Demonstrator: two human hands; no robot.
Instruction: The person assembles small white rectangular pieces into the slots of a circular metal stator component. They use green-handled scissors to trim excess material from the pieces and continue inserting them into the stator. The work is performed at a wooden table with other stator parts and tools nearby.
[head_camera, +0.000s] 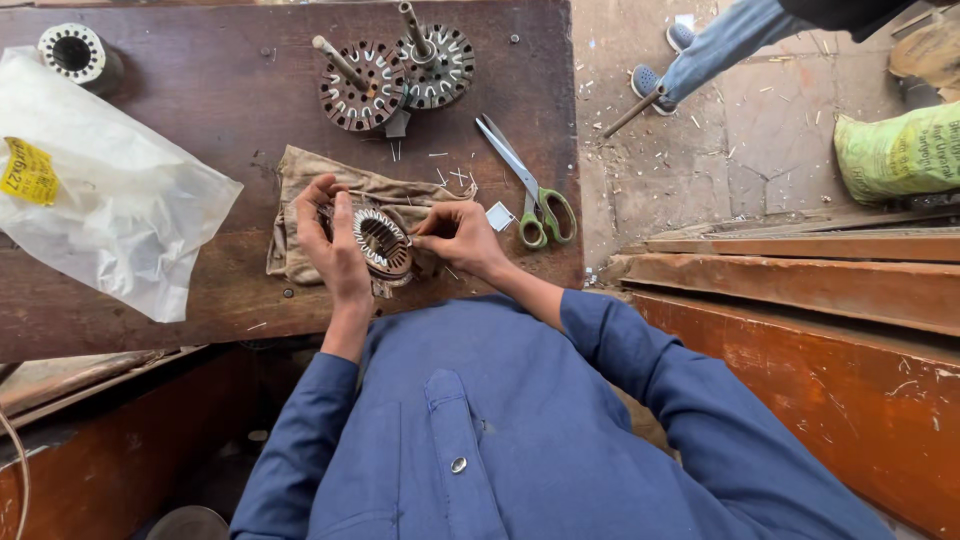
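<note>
A round slotted metal motor core (382, 242) rests on a brown cloth (300, 180) at the near edge of the dark wooden table (200, 130). My left hand (335, 250) grips the core's left side, holding it tilted. My right hand (458, 236) pinches at the core's right rim with thumb and forefinger; whatever thin piece it holds is too small to make out. A small white paper square (499, 216) lies just right of that hand. Green-handled scissors (528, 185) lie shut beside it.
Two more slotted cores on shafts (392, 72) stand at the table's far side, another core (72, 52) at the far left. A crumpled clear plastic bag (110, 195) covers the left. Another person's legs (700, 55), a green sack (900, 150) and wooden planks (800, 280) are on the right.
</note>
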